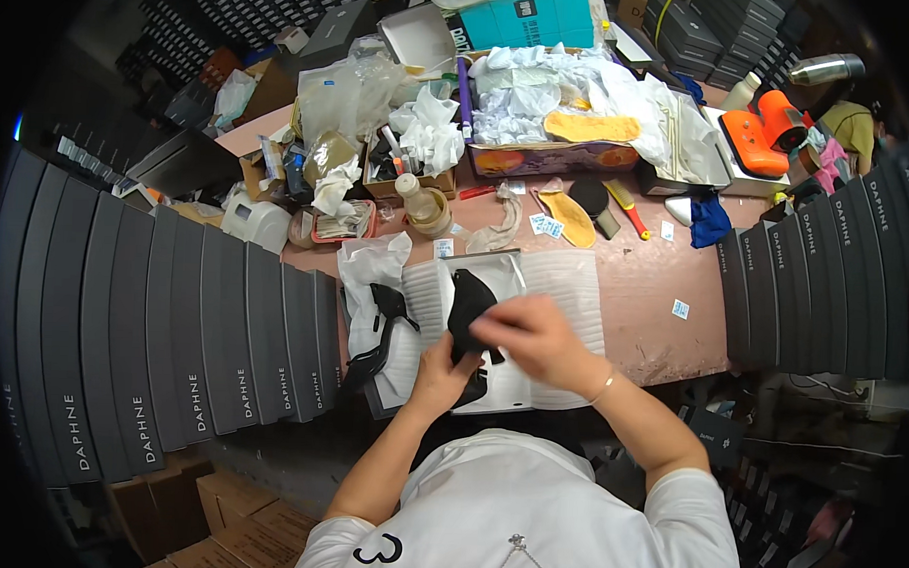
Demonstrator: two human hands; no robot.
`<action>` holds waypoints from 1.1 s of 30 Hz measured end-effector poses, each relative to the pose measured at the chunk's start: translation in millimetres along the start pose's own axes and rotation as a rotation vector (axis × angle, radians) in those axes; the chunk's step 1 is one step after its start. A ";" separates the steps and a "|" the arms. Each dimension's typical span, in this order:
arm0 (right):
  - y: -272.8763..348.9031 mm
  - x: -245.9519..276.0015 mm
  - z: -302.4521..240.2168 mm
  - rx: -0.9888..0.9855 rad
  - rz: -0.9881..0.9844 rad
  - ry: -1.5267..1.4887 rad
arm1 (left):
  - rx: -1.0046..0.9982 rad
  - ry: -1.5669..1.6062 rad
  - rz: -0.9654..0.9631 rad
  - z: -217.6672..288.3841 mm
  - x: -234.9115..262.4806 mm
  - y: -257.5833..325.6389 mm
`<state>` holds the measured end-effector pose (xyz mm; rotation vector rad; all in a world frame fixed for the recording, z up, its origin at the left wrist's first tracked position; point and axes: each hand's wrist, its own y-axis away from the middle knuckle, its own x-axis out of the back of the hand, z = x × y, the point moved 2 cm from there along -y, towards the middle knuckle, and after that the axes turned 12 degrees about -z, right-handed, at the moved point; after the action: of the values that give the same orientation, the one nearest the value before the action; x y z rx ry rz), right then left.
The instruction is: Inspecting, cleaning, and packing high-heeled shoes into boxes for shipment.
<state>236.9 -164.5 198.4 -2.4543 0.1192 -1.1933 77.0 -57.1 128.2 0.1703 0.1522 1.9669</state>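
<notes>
Your left hand and right hand meet at the centre of the frame over an open shoe box lined with white paper. The fingers of both hands close on a black shoe, held just above the lining. A second black shoe lies at the box's left edge, on crumpled white paper. Rows of dark closed boxes fill the left of the frame, and more stand at the right. Farther up the table, a clear bottle stands upright. At the upper centre, an open carton holds crumpled white paper and a tan insole.
</notes>
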 end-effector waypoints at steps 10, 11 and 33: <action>16.7 -46.6 14.6 -0.272 0.240 0.036 | 0.108 0.578 -0.009 15.5 16.8 25.4; 1.7 -36.8 -1.4 -0.288 0.321 -0.066 | 0.107 0.592 -0.018 12.0 18.7 29.2; 23.2 -19.9 115.3 -0.633 0.318 -0.092 | 0.117 0.830 0.087 11.8 43.7 13.0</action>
<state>315.4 -143.7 111.1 -2.8509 0.9512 -1.0018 50.6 -21.6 144.3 -0.5853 0.8056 2.0070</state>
